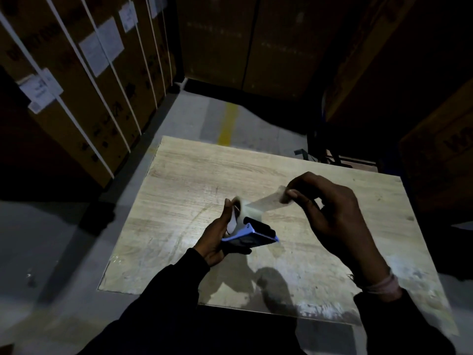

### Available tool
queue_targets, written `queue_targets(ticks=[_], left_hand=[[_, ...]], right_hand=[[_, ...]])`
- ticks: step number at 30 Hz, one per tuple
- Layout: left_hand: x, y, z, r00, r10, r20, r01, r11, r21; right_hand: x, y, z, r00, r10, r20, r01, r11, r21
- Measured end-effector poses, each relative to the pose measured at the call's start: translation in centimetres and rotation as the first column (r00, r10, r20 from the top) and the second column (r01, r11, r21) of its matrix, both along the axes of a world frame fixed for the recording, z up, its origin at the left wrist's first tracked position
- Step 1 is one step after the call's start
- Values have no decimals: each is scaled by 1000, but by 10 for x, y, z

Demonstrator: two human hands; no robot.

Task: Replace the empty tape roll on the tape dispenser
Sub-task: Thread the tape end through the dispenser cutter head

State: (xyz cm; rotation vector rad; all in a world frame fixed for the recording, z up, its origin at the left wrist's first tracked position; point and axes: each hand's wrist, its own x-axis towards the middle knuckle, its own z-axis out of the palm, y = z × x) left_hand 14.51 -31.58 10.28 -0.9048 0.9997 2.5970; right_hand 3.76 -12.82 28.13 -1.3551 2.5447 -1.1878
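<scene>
My left hand (pixel 217 242) grips a blue and black tape dispenser (pixel 252 233) above the middle of a pale wooden tabletop (pixel 184 180). A clear tape roll (pixel 236 213) sits on the dispenser by my left thumb. A strip of clear tape (pixel 266 201) stretches from the roll up to the right. My right hand (pixel 330 211) pinches the free end of that strip between thumb and fingers. The picture is dim and slightly blurred.
Tall cardboard boxes (pixel 76 80) with white straps and paper labels line the left. More boxes (pixel 245 42) stand at the back and at the right (pixel 440 162). The grey floor has a yellow line (pixel 229 124) beyond the table.
</scene>
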Motion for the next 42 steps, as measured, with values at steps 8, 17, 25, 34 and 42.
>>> queue_targets(ticks=[8, 17, 25, 34, 42], left_hand=[[-4, -2, -4, 986, 141, 87, -145, 989, 36], [-6, -8, 7, 968, 220, 123, -214, 975, -56], [-8, -7, 22, 959, 256, 120, -243, 964, -110], [-10, -2, 34, 928, 314, 199, -290, 947, -141], [-5, 13, 49, 932, 275, 237, -295, 954, 52]], right_hand=[[12, 4, -11, 983, 20, -183, -4, 997, 83], [18, 6, -27, 985, 55, -165, -36, 993, 111], [29, 0, -34, 982, 76, -172, -63, 995, 83], [33, -8, -43, 945, 124, -303, -71, 981, 178], [23, -21, -63, 862, 6, -506, 73, 988, 135]])
